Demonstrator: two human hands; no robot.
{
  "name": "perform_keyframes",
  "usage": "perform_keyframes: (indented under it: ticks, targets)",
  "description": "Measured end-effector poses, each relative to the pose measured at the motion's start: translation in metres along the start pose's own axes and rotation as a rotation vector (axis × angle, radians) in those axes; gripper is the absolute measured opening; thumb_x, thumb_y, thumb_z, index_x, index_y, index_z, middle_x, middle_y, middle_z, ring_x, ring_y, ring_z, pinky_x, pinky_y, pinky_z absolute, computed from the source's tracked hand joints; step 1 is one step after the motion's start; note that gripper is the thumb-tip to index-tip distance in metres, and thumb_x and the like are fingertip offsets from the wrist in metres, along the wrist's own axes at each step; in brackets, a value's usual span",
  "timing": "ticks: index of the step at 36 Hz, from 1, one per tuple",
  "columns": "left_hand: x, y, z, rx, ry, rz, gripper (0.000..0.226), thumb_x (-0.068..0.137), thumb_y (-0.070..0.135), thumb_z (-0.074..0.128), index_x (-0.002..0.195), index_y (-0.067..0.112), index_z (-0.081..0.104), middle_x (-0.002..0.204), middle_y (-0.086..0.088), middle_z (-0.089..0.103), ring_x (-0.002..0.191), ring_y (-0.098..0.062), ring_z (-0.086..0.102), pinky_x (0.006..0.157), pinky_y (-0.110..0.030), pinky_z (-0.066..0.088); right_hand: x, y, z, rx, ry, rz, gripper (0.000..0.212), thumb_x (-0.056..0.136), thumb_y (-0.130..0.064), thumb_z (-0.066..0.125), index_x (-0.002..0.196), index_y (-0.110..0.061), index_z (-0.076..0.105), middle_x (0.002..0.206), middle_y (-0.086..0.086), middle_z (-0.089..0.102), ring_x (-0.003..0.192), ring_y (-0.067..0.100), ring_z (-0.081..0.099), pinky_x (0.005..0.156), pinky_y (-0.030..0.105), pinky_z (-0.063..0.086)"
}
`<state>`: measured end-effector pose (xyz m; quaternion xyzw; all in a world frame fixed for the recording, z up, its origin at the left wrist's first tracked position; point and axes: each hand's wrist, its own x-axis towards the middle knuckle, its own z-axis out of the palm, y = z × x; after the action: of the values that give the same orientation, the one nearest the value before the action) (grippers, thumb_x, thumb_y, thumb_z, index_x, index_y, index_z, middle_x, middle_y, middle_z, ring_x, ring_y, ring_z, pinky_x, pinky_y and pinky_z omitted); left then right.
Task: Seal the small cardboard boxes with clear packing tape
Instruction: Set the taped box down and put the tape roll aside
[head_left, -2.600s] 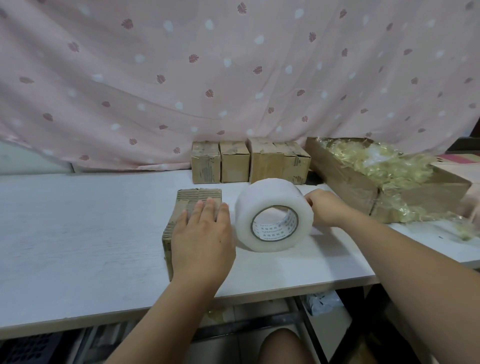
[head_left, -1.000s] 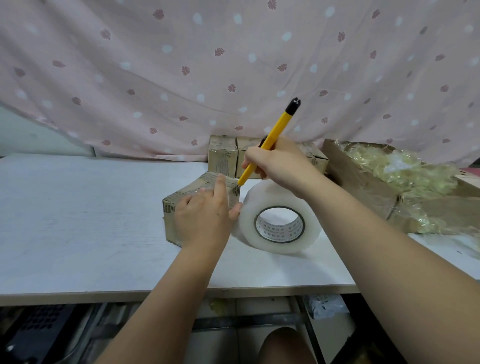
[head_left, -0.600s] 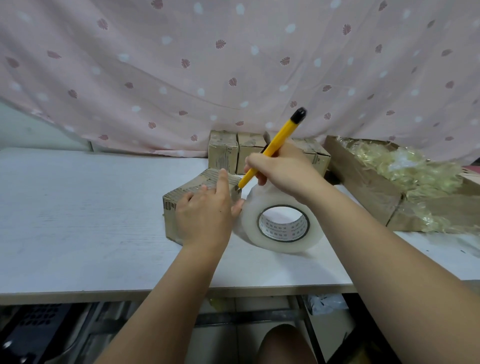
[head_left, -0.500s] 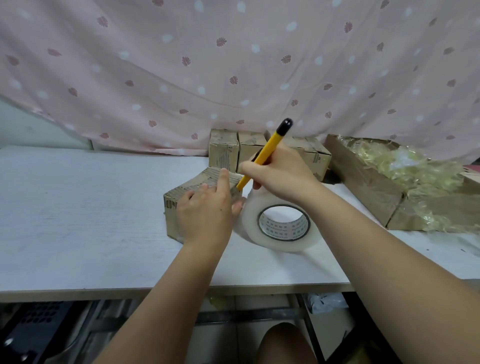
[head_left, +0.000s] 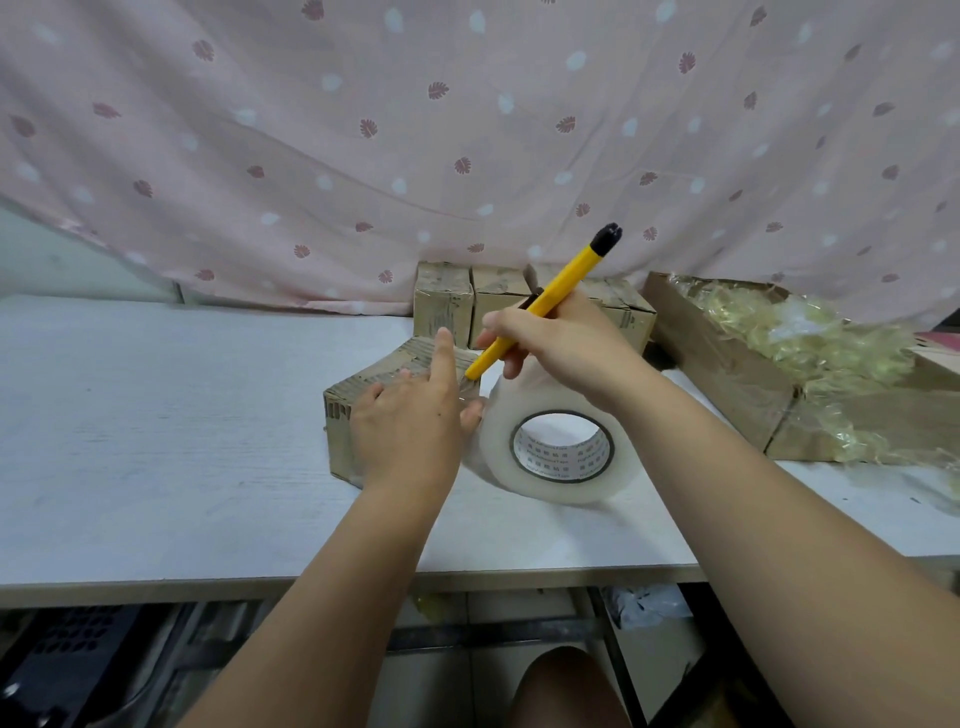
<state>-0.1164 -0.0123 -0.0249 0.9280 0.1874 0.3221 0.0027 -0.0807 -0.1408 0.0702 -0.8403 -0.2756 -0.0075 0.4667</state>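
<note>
One small brown cardboard box sits near the middle of the white tabletop, turned at an angle. The left hand rests palm-down on it, fingers straight, the index finger stretched along the top and the thumb reaching toward the roll beside it. That roll, one wide roll of clear packing tape, stands on its edge just to the right of the box, with printed lettering inside its core.

The right hand is curled round one yellow utility knife with a black end cap, held slanted, cap up. Its lower tip comes down at the box's right top edge, between the box and the roll, close to the left index finger.

Along the back edge stands a row of more small cardboard boxes; three can be counted, with part of the row hidden behind the right hand. To the right lies one large open cardboard carton filled with crumpled yellowish plastic. A pink curtain with leaf prints and white dots hangs behind everything.
</note>
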Motion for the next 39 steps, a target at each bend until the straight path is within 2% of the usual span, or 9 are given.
perform_keyframes:
  ticks: [8, 14, 18, 22, 24, 27, 32, 34, 39]
  targets:
    - [0.001, 0.000, -0.012, 0.052, -0.048, -0.032, 0.089, 0.086, 0.073, 0.042, 0.153, 0.030, 0.005, 0.067, 0.006, 0.046, 0.055, -0.013, 0.039, 0.049, -0.027, 0.025, -0.002, -0.003, 0.001, -0.041, -0.090, 0.056, 0.027, 0.087, -0.040, 0.060, 0.082, -0.018, 0.074, 0.060, -0.001, 0.070, 0.067, 0.008, 0.067, 0.072, 0.030, 0.046]
    - [0.001, 0.001, -0.013, 0.038, -0.038, -0.042, 0.088, 0.085, 0.076, 0.039, 0.153, 0.030, 0.007, 0.071, 0.006, 0.049, 0.059, -0.015, 0.041, 0.053, -0.027, 0.028, -0.003, 0.002, -0.003, 0.046, 0.064, 0.031, 0.027, 0.089, -0.038, 0.059, 0.079, -0.018, 0.075, 0.059, -0.002, 0.069, 0.066, 0.007, 0.063, 0.072, 0.033, 0.047]
    - [0.000, 0.001, -0.010, 0.011, -0.029, -0.025, 0.085, 0.086, 0.073, 0.038, 0.153, 0.030, 0.007, 0.088, 0.004, 0.065, 0.076, -0.018, 0.061, 0.060, -0.029, 0.032, -0.003, 0.007, -0.007, 0.185, 0.152, -0.002, 0.025, 0.086, -0.033, 0.061, 0.071, -0.016, 0.073, 0.050, -0.001, 0.063, 0.060, 0.011, 0.064, 0.076, 0.038, 0.051]
    - [-0.001, 0.001, -0.011, 0.008, -0.010, -0.014, 0.082, 0.086, 0.072, 0.040, 0.152, 0.030, 0.014, 0.090, 0.005, 0.066, 0.080, -0.017, 0.064, 0.060, -0.028, 0.032, 0.002, 0.008, -0.012, 0.283, 0.242, -0.013, 0.025, 0.072, -0.039, 0.063, 0.063, -0.018, 0.073, 0.050, -0.004, 0.059, 0.053, 0.009, 0.057, 0.065, 0.026, 0.049]
    - [-0.002, 0.000, -0.010, 0.028, -0.003, -0.003, 0.078, 0.087, 0.071, 0.040, 0.150, 0.030, 0.019, 0.091, 0.006, 0.067, 0.082, -0.016, 0.064, 0.060, -0.028, 0.030, 0.005, 0.011, -0.017, 0.311, 0.327, -0.018, 0.019, 0.079, -0.036, 0.070, 0.066, -0.022, 0.074, 0.056, -0.006, 0.063, 0.057, 0.007, 0.058, 0.069, 0.029, 0.048]
    - [-0.003, -0.003, -0.008, 0.046, 0.001, 0.014, 0.073, 0.088, 0.068, 0.041, 0.148, 0.030, 0.024, 0.090, 0.006, 0.067, 0.082, -0.017, 0.065, 0.060, -0.028, 0.029, 0.008, 0.018, -0.029, 0.318, 0.423, -0.064, 0.005, 0.087, -0.030, 0.070, 0.082, -0.028, 0.069, 0.062, -0.012, 0.066, 0.064, 0.001, 0.062, 0.066, 0.019, 0.046]
    - [-0.004, -0.004, -0.008, 0.102, 0.017, 0.059, 0.067, 0.089, 0.068, 0.037, 0.144, 0.032, 0.030, 0.091, 0.007, 0.068, 0.080, -0.016, 0.065, 0.061, -0.028, 0.028, 0.006, 0.054, -0.048, 0.091, 0.490, -0.027, 0.015, 0.091, -0.023, 0.064, 0.098, -0.021, 0.051, 0.088, 0.000, 0.059, 0.081, 0.022, 0.059, 0.071, 0.030, 0.047]
    - [-0.004, -0.005, -0.009, 0.094, 0.013, 0.066, 0.065, 0.088, 0.070, 0.036, 0.142, 0.033, 0.035, 0.092, 0.007, 0.069, 0.082, -0.015, 0.066, 0.062, -0.028, 0.030, 0.001, 0.079, -0.050, -0.033, 0.486, -0.001, 0.012, 0.092, -0.015, 0.061, 0.102, -0.013, 0.054, 0.087, 0.000, 0.056, 0.080, 0.021, 0.053, 0.068, 0.021, 0.041]
    - [-0.006, -0.003, -0.016, 0.068, 0.030, 0.077, 0.067, 0.084, 0.073, 0.036, 0.137, 0.033, 0.046, 0.085, 0.010, 0.069, 0.077, -0.015, 0.066, 0.058, -0.029, 0.032, -0.015, 0.139, -0.052, -0.514, 0.321, 0.148, 0.024, 0.094, -0.005, 0.054, 0.118, -0.006, 0.058, 0.100, 0.013, 0.049, 0.100, 0.033, 0.050, 0.069, 0.028, 0.026]
